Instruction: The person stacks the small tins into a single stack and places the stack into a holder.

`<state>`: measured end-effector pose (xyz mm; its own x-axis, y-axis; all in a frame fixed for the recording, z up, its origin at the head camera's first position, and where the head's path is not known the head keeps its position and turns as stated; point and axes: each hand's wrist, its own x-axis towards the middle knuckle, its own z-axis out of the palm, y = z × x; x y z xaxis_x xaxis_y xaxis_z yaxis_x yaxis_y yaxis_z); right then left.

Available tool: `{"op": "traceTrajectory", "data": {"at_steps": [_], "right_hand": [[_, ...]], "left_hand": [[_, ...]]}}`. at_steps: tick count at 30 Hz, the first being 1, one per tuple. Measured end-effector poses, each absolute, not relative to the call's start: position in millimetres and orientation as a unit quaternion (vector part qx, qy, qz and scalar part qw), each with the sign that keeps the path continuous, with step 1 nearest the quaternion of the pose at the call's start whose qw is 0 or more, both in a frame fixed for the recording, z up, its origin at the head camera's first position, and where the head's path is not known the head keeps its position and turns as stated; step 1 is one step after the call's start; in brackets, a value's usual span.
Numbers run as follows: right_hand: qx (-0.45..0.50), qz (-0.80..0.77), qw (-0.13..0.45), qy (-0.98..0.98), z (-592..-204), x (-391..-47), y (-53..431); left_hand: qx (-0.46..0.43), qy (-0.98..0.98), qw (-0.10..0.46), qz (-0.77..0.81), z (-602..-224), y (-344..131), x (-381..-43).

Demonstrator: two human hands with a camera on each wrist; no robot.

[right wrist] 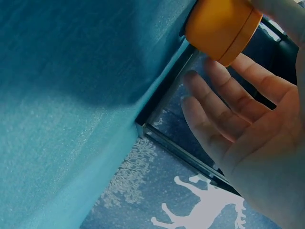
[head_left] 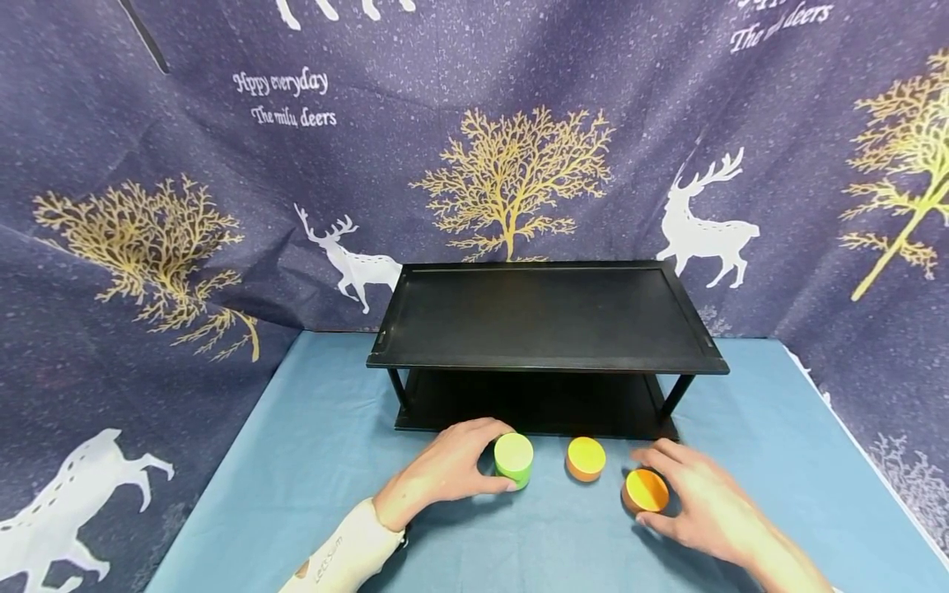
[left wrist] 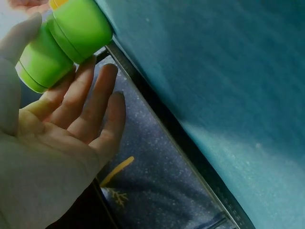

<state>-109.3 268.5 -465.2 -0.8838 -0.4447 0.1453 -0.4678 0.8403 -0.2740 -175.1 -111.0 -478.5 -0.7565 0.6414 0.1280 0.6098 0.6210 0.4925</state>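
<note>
My left hand point(head_left: 461, 463) holds two round green containers, one stacked on the other, between thumb and fingers; the upper one's pale lime top point(head_left: 513, 453) faces the head camera. Both green containers point(left wrist: 78, 33) show in the left wrist view. At the right, my right hand point(head_left: 700, 498) has its thumb and index finger around a round orange container point(head_left: 646, 492), also in the right wrist view point(right wrist: 220, 28). The other fingers of each hand stretch loosely away. Between the hands, a second orange container point(head_left: 586, 459) with a yellower top stands on the cloth, untouched.
A black two-level rack point(head_left: 549, 321) stands behind the containers, its lower shelf point(head_left: 534, 403) close to the fingers. Blue cloth point(head_left: 326, 412) covers the table. A dark curtain with deer and trees point(head_left: 356, 165) hangs behind and at both sides.
</note>
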Motion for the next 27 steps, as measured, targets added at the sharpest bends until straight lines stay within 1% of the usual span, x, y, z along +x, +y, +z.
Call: {"op": "traceTrajectory", "data": {"at_steps": [6,15,22,27], "right_hand": [[0.234,0.151,0.014,-0.960,-465.5,-109.2,268.2],[0.235,0.157,0.008,-0.959,-468.1,-109.3,267.5],[0.223,0.179,-0.033,-0.958,-468.2,-110.6,265.1],[0.222,0.190,-0.042,-0.955,-468.0,-110.0,264.8]], "left_hand": [[0.346,0.902,0.038,0.256,-478.5,-110.4,-176.5],[0.352,0.901,0.038,0.250,-478.0,-110.1,-178.4],[0.353,0.901,0.042,0.248,-478.2,-110.2,-179.0],[0.355,0.901,0.040,0.245,-478.2,-110.1,-179.6]]}}
